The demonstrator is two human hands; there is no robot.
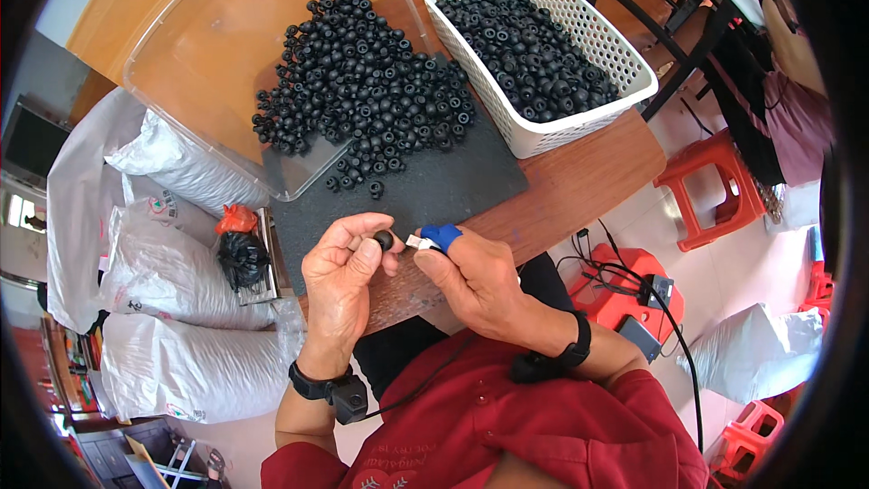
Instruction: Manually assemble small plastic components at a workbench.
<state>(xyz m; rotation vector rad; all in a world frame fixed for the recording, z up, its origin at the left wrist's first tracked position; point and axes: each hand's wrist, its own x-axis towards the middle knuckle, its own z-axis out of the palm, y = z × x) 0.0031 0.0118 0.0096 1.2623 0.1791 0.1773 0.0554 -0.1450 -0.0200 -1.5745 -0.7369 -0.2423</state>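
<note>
Between the thumb and fingers of my left hand [337, 276] is a small round black plastic piece [384, 240]. My right hand [480, 281] pinches a small tool with a pale, flat tip [417, 242], which points at the black piece from just to its right. A blue covering [442, 235] wraps a finger of this hand; the tool's rear part is hidden in the grip. Both hands are over the near edge of a dark mat [489, 177]. Beyond them, a heap of similar hollow black pieces [362, 81] spills from a transparent plastic bin [201, 143] onto the mat.
A white perforated basket [520, 134] full of black pieces stands right of the heap on the brown wooden table [588, 158]. White sacks [181, 367] lie at left. Red stools [715, 190] and black cables [674, 326] are at right, where another person [797, 118] sits.
</note>
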